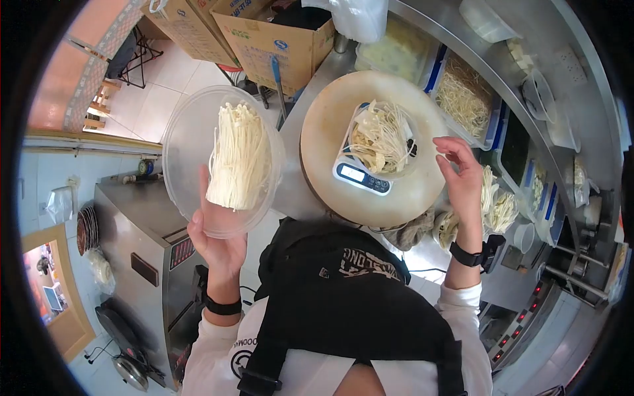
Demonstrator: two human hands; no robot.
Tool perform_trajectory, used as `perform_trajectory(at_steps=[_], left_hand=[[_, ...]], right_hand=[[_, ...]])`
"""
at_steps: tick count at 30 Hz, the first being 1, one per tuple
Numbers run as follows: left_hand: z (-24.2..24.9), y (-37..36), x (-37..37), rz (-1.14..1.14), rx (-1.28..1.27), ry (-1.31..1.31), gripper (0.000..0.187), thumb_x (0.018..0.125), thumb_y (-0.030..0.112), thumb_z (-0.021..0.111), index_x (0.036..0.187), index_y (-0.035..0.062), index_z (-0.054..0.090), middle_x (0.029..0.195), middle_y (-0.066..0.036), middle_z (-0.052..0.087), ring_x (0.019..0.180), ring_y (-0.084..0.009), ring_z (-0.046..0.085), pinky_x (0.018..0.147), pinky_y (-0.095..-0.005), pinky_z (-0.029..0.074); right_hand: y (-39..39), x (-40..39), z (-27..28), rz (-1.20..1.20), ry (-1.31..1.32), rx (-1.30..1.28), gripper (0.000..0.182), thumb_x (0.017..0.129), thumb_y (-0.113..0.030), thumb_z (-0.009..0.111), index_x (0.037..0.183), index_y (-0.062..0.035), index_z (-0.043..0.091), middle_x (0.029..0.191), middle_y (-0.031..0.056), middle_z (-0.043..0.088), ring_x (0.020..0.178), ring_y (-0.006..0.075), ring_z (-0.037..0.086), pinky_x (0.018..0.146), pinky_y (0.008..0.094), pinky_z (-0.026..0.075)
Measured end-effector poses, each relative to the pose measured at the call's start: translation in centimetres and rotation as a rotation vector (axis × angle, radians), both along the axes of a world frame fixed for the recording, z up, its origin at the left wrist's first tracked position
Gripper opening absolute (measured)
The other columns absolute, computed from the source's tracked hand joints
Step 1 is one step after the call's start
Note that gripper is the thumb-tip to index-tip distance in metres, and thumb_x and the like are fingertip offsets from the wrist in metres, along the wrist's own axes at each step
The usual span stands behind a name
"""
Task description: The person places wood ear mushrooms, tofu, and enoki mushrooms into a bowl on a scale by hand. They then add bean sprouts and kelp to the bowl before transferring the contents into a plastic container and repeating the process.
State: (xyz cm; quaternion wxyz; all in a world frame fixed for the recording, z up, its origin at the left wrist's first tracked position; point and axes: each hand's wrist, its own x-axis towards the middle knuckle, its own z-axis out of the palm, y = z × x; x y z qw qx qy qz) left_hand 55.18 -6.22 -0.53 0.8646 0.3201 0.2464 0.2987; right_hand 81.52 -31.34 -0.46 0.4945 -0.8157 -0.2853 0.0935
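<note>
My left hand [221,244] holds a round clear plastic container [178,158] from below by its near side. A bundle of white enoki mushrooms [239,158] lies in it. To the right, a digital scale [361,178] with a lit display rests on a round board [330,105]. On the scale sits a clear bowl with loose enoki and other pale pieces [382,138]. My right hand [459,165] is at the board's right edge, fingers apart and slightly curled, holding nothing, beside the bowl but not touching it.
Behind the board stand a tub of pale food [396,49] and a bin of thin strands [464,92]. More enoki bunches [502,210] lie right of my right hand. Cardboard boxes [277,49] stand at the back left; a steel cabinet [132,218] is at left.
</note>
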Motion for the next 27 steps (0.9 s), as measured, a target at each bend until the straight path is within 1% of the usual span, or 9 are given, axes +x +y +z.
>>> perform_trajectory(at_steps=[1,7,11,14,17,19,22,24,27], left_hand=[[0.0,0.0,-0.1,-0.003,0.001,0.004,0.081,0.078,0.043,0.046,0.141,0.0101,0.007,0.144,-0.010,0.019,0.132,-0.0262,0.023,0.107,-0.0430,0.022],[0.0,0.0,-0.4,0.011,0.028,0.020,0.082,0.078,0.043,0.048,0.141,0.0098,0.008,0.144,-0.010,0.018,0.132,-0.0262,0.023,0.107,-0.0420,0.022],[0.0,-0.3,-0.1,-0.022,0.040,0.004,0.085,0.076,0.043,0.050,0.141,0.0105,0.006,0.144,-0.012,0.019,0.131,-0.0271,0.024,0.106,-0.0423,0.023],[0.2,-0.9,0.1,-0.068,0.073,0.012,0.087,0.076,0.043,0.050,0.142,0.0115,0.003,0.143,-0.014,0.020,0.130,-0.0290,0.026,0.106,-0.0432,0.024],[0.6,-1.8,1.0,-0.149,0.128,0.004,0.090,0.076,0.045,0.051,0.141,0.0123,-0.001,0.143,-0.017,0.019,0.129,-0.0313,0.027,0.105,-0.0436,0.025],[1.1,-2.1,2.3,-0.203,0.179,-0.054,0.092,0.076,0.047,0.052,0.141,0.0125,-0.003,0.142,-0.019,0.018,0.129,-0.0324,0.027,0.105,-0.0436,0.025],[0.8,-2.7,5.0,-0.283,0.181,-0.204,0.093,0.076,0.049,0.054,0.141,0.0082,0.002,0.141,-0.022,0.020,0.129,-0.0295,0.027,0.106,-0.0413,0.023],[0.4,-2.7,6.6,-0.319,0.265,-0.062,0.096,0.077,0.052,0.054,0.141,0.0072,-0.001,0.140,-0.024,0.021,0.128,-0.0303,0.028,0.105,-0.0407,0.024],[3.4,-3.2,9.4,-0.437,0.323,-0.032,0.095,0.078,0.054,0.054,0.141,0.0092,-0.001,0.142,-0.019,0.018,0.131,-0.0296,0.023,0.105,-0.0419,0.023]], right_hand=[[-0.3,0.1,-0.5,-0.019,-0.107,0.002,0.025,0.076,0.004,0.060,0.099,-0.0059,0.060,0.089,0.0046,0.056,0.081,0.0136,0.054,0.073,0.0245,0.043],[-0.9,-0.7,-0.7,-0.161,0.001,-0.038,0.026,0.077,0.004,0.059,0.101,-0.0067,0.059,0.078,0.0022,0.052,0.069,0.0107,0.052,0.067,0.0219,0.042],[-0.4,-1.0,-0.8,-0.156,-0.007,-0.048,0.023,0.078,0.003,0.059,0.099,-0.0058,0.059,0.080,0.0022,0.053,0.074,0.0103,0.052,0.068,0.0221,0.042],[0.1,-1.5,-0.5,-0.169,-0.080,0.014,0.018,0.080,0.001,0.057,0.098,-0.0051,0.059,0.087,0.0034,0.055,0.079,0.0102,0.052,0.071,0.0224,0.041],[-0.5,-1.3,-0.4,0.040,-0.036,0.010,0.018,0.083,-0.003,0.054,0.101,-0.0051,0.057,0.099,0.0049,0.054,0.085,0.0112,0.053,0.075,0.0238,0.042],[1.1,-2.7,1.6,0.214,0.223,0.117,0.020,0.085,-0.005,0.051,0.105,-0.0044,0.055,0.104,0.0050,0.052,0.086,0.0124,0.054,0.077,0.0250,0.043],[3.0,-3.6,4.8,0.494,0.515,0.167,0.049,0.089,-0.016,0.049,0.133,-0.0051,0.030,0.106,0.0088,0.050,0.087,0.0128,0.055,0.079,0.0262,0.043],[3.9,-3.3,5.4,0.524,0.633,0.175,0.056,0.089,-0.022,0.050,0.136,-0.0051,0.024,0.114,0.0111,0.047,0.091,0.0138,0.055,0.078,0.0257,0.043],[5.2,-1.9,4.4,0.392,0.234,0.142,0.056,0.088,-0.022,0.045,0.136,-0.0030,0.023,0.130,0.0105,0.038,0.096,0.0177,0.056,0.074,0.0278,0.047]])
